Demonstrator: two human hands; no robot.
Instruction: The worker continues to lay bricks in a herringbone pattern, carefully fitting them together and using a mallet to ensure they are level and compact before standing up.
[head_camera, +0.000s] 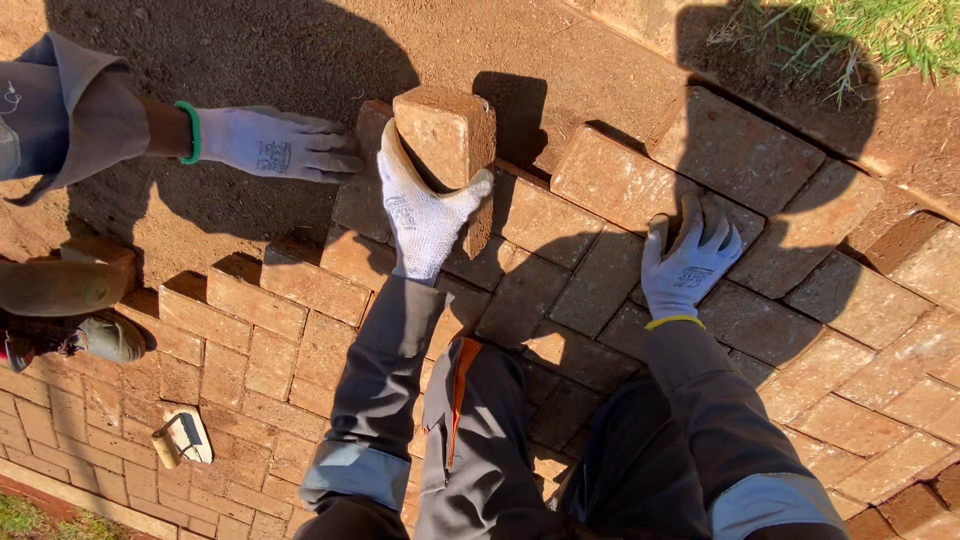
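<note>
Gripping paver (447, 130) with left hand (425, 215); right hand (688, 262) flat, open on laid bricks (600, 180); I'd seat it flush.

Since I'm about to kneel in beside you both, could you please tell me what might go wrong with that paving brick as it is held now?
The left hand grips the paving brick tilted on end above the sand edge; a co-worker's gloved hand lies close beside it and could be pinched if the brick drops. The right hand presses flat on the laid pavers, so a slipping brick might also strike their edge.
</note>
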